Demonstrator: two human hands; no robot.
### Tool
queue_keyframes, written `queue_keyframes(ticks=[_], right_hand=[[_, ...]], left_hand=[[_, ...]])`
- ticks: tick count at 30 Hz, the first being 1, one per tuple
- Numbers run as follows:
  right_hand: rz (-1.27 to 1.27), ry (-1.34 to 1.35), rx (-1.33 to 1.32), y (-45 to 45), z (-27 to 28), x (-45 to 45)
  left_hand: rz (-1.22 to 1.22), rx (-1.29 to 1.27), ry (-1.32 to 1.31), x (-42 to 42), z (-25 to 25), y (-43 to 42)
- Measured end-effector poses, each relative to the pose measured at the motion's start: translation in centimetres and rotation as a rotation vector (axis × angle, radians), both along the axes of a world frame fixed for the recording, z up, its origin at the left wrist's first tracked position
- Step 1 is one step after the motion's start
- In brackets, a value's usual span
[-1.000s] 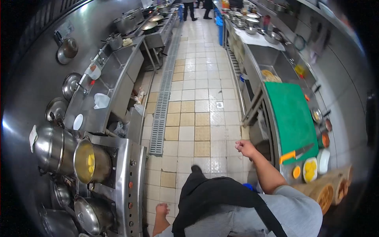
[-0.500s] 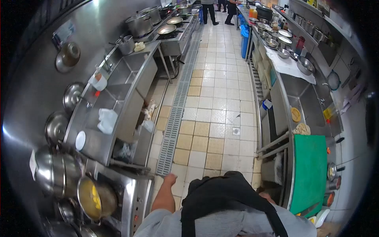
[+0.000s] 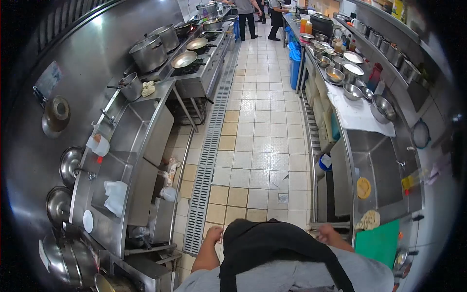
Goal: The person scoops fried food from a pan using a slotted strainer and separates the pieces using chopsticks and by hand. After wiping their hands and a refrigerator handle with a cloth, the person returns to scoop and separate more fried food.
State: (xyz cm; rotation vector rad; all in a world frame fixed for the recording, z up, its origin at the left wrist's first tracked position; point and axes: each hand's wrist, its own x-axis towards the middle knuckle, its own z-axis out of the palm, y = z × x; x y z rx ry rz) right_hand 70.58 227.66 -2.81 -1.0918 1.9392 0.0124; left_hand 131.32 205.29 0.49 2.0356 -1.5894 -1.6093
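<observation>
Beside the black apron (image 3: 262, 246) on my front, my left hand (image 3: 213, 234) hangs low over the tiled floor. Its fingers are curled in, and nothing shows in them. My right hand (image 3: 328, 234) is on the other side of the apron, close to the front edge of the right-hand counter. Those fingers also look curled, with no object seen in them; whether the hand touches the counter frame cannot be made out. Nearest to it are a green cutting board (image 3: 377, 246) and a crumpled cloth (image 3: 368, 220).
A floor drain grate (image 3: 206, 170) runs along the aisle. On the left are sinks with a white plastic jug (image 3: 115, 197), then stoves with pots (image 3: 148, 52) and pans (image 3: 185, 60). Metal bowls (image 3: 383, 108) line the right counter. People (image 3: 245, 17) stand at the far end.
My view has moved forward along the aisle. The cutting board and the near pot slid toward the bottom edge. My right hand has come out from behind the apron into fuller view.
</observation>
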Motion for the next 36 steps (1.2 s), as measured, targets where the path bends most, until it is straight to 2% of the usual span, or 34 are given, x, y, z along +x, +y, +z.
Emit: queue_keyframes(ticks=[1,2,3,4,5,7,8,9,10,12,14,16,17,18,19,20,21,22,23,26,27,29,30,32,33,34,35,36], right_hand=[[-0.212,0.012,0.168,-6.3,3.9,-0.4],[-0.363,-0.104,0.070,-10.7,5.0,-1.5],[-0.514,-0.219,-0.030,-14.7,5.9,-2.6],[-0.498,-0.170,-0.135,-18.8,7.3,-3.0],[-0.480,-0.120,-0.240,-22.9,9.2,-2.7],[-0.463,-0.121,-0.288,-29.8,13.7,-1.3],[-0.467,-0.123,-0.272,-32.3,13.7,-1.4],[-0.474,-0.194,-0.272,-34.7,13.0,-1.4],[-0.489,-0.263,-0.268,-35.9,12.4,-1.1],[-0.485,-0.278,-0.160,-37.6,11.8,-0.3],[-0.477,-0.299,-0.063,-39.2,11.3,0.1],[-0.566,-0.313,0.059,-40.1,11.6,0.4],[-0.594,-0.327,0.047,-39.9,11.1,0.2],[-0.610,-0.326,0.072,-39.2,11.1,-0.1],[-0.677,-0.348,0.114,-39.1,11.2,-0.4],[-0.742,-0.370,0.151,-39.4,11.3,-0.8],[-0.758,-0.362,0.176,-39.4,11.1,-1.3],[-0.584,-0.314,0.149,-38.5,9.6,-2.3],[-0.406,-0.264,0.122,-37.1,7.1,-3.7],[0.577,0.097,0.138,-32.6,-6.0,-8.9],[0.582,0.096,0.145,-32.6,-9.1,-10.8],[0.677,0.058,0.375,-34.8,-12.3,-14.9],[0.652,0.060,0.360,-37.7,-9.9,-16.4],[0.586,0.127,0.244,-48.2,-0.7,-19.7],[0.550,0.170,0.215,-54.3,5.5,-19.9],[0.522,0.032,0.122,-55.6,-1.3,-25.2],[0.499,-0.112,0.039,-56.6,-8.3,-30.4],[-0.069,-0.283,0.200,-63.4,-1.6,-29.4]], left_hand=[[-0.057,0.070,-0.104,1.0,0.2,1.3],[-0.116,0.134,-0.207,1.7,0.4,2.2],[0.048,0.084,-0.096,2.9,-1.3,3.9],[0.073,0.166,-0.036,3.3,2.6,4.9],[-0.006,0.149,-0.061,4.0,2.2,5.0],[-0.367,-0.050,-0.101,6.2,-1.4,4.8],[-0.576,-0.198,-0.113,6.7,-2.4,4.2],[-0.810,-0.457,-0.115,6.4,-2.7,2.9],[-0.727,-0.336,-0.098,6.6,-2.3,1.5],[-0.632,-0.389,-0.019,5.2,-2.1,-4.4],[-0.593,-0.611,0.116,2.7,-1.1,-13.0],[-0.406,0.093,-0.448,-3.5,0.4,-25.3],[-0.928,-0.048,-0.567,-5.0,1.5,-30.6],[-0.476,-0.012,-0.394,-6.7,2.4,-34.9],[-0.974,-0.266,-0.547,-8.6,3.8,-40.0],[-0.849,-0.287,-0.495,-10.2,2.8,-45.0],[-0.410,-0.297,-0.208,-11.4,2.1,-49.0],[-0.073,-0.025,-0.110,-14.4,3.9,-53.6],[-0.019,-0.080,-0.027,-17.2,6.1,-56.9],[0.106,-0.170,0.144,-23.7,10.1,-63.6],[0.175,-0.208,0.223,-25.1,10.4,-65.1],[0.166,-0.188,0.175,-27.0,9.5,-66.6],[0.147,-0.176,0.126,-27.4,8.6,-67.0],[0.103,-0.022,0.070,-27.2,5.5,-66.6],[0.057,-0.054,0.013,-26.0,2.1,-65.8],[0.172,0.098,0.034,-27.4,6.7,-64.5],[0.196,0.143,0.010,-26.6,5.4,-63.4],[-0.190,-0.175,-0.078,-21.8,-4.2,-61.3]])
